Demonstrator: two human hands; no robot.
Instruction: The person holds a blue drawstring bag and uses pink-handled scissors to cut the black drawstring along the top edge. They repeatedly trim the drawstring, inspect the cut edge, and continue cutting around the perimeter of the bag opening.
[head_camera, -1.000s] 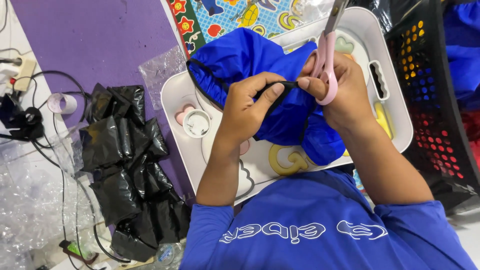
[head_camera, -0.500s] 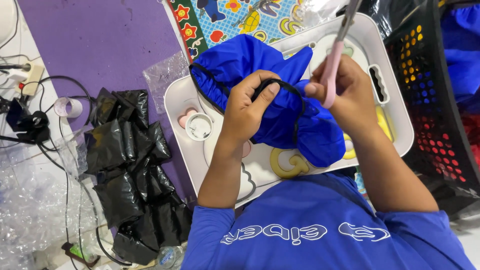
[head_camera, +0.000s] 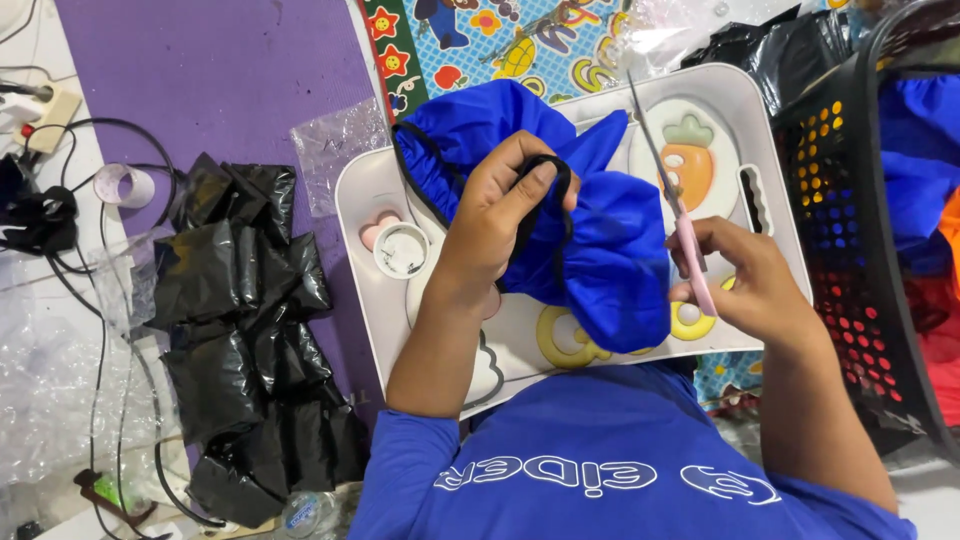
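Note:
My left hand (head_camera: 505, 205) grips a bunched blue fabric piece (head_camera: 600, 250) with a black elastic cord (head_camera: 545, 215) looped over its fingers. The fabric rests on a white lap tray (head_camera: 365, 215) decorated with cartoon shapes. My right hand (head_camera: 745, 280) sits to the right of the fabric and holds pink-handled scissors (head_camera: 675, 215). Their metal blades point up and away over the tray, clear of the cloth.
A small roll of white tape (head_camera: 400, 250) lies on the tray's left side. Crumpled black plastic bags (head_camera: 250, 340) lie on the purple mat (head_camera: 200, 70) at left, beside cables and a tape roll (head_camera: 125, 185). A black perforated basket (head_camera: 870, 230) holding blue fabric stands at right.
My right hand has drawn away from the fabric, down and to the right, taking the scissors off the black cord. My left hand still holds the fabric and cord.

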